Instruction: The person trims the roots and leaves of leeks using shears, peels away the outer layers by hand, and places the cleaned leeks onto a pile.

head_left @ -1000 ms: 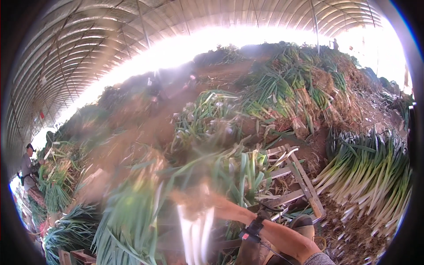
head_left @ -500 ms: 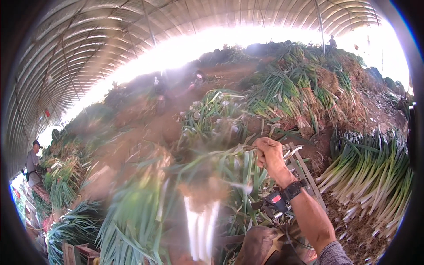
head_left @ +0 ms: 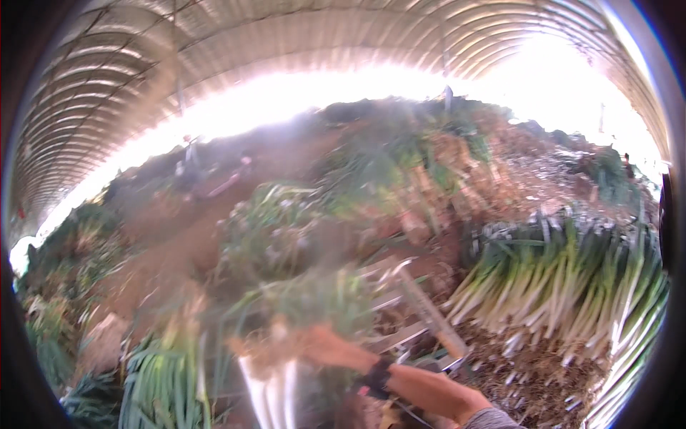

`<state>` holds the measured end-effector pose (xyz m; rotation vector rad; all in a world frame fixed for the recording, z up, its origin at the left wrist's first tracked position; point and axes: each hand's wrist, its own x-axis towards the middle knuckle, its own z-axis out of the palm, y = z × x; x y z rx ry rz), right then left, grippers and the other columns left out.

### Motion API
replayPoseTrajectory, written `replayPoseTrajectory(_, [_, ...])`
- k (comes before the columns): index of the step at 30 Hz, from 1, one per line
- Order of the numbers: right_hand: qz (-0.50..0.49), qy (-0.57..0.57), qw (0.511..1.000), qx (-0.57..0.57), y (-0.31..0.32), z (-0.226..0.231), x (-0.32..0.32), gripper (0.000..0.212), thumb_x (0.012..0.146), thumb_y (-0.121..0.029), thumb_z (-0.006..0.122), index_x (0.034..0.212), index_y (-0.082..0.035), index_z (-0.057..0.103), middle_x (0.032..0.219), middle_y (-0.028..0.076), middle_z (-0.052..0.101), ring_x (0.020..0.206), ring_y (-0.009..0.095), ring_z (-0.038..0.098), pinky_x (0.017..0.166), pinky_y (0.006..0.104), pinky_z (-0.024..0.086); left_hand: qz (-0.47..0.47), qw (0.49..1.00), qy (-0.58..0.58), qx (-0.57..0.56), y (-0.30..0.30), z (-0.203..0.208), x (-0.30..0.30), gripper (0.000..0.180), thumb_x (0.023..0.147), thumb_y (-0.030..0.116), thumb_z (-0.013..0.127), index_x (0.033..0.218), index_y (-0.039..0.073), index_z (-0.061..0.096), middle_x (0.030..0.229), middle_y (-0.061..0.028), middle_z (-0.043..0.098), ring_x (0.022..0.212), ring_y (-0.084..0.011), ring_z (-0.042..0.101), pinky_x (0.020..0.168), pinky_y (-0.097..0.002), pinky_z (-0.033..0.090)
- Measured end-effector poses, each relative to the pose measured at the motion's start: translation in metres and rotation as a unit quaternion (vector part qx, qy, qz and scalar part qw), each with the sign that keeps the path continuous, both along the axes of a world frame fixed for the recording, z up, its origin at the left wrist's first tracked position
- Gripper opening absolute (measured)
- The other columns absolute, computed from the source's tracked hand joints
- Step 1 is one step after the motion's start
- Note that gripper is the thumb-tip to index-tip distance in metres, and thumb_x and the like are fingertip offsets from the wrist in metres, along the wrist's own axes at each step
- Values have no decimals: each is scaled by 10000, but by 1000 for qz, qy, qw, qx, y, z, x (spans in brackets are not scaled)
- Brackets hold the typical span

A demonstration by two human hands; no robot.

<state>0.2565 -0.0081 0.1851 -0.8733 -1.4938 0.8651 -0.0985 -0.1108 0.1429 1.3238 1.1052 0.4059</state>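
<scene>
Upright in the lower middle stands a small bunch of leeks [head_left: 268,393], its white stems below and brown matted roots [head_left: 268,350] on top. My right hand [head_left: 321,347] reaches in from the right at the level of these roots, touching them or close beside them. Motion smears its fingers, so their grip is unclear. A dark band with a device sits on that wrist. My left hand does not show. To the left of the stems hangs a larger bundle of green leek leaves [head_left: 161,386]. Behind my hand lie more blurred green leaves [head_left: 314,297].
A slatted crate or frame [head_left: 425,307] stands right of my hand. Beyond it, a long row of cleaned leeks [head_left: 550,286] lies on soil [head_left: 529,379]. Heaped bundles [head_left: 429,171] rise behind, under an arched plastic roof [head_left: 286,36].
My view has swung to the right. My right hand has dropped from the leaves and moved left and down to the leek roots. The white-stemmed bunch remains upright.
</scene>
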Motion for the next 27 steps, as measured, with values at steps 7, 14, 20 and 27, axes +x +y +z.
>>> replayPoseTrajectory(7, [-450, -175, 876, -17, 11, 63, 112, 103, 889, -113, 590, 836, -43, 645, 700, 90, 617, 618, 190, 588, 549, 356, 473, -18, 1000, 14, -20, -15, 31, 13, 525, 781, 96, 640, 1285, -13, 542, 1116, -72, 606, 1032, -232, 561, 909, -320, 423])
replayPoseTrajectory(14, [-215, -560, 781, 174, -40, 7, 127, 207, 840, -129, 572, 994, 8, 593, 819, 156, 654, 751, 333, 662, 630, 428, 528, -21, 999, -9, -41, -13, 53, 34, 517, 810, 125, 634, 1300, 0, 526, 1126, -84, 607, 1004, -247, 580, 895, -344, 437])
replayPoseTrajectory(20, [-96, -506, 857, 28, -82, 0, 78, 218, 860, -167, 547, 998, -1, 580, 865, 180, 639, 819, 388, 637, 697, 467, 511, 117, 981, -131, -75, -1, 121, 30, 511, 835, 150, 630, 1313, 11, 512, 1134, -94, 609, 981, -261, 597, 884, -365, 449])
replayPoseTrajectory(27, [-56, -506, 861, 10, -144, 34, 68, 186, 827, -154, 580, 948, -13, 579, 798, 178, 621, 805, 379, 632, 674, 477, 484, 179, 953, -132, 206, 79, 150, -19, 417, 810, 112, 705, 1185, -16, 573, 1041, -70, 626, 952, -190, 590, 860, -318, 462])
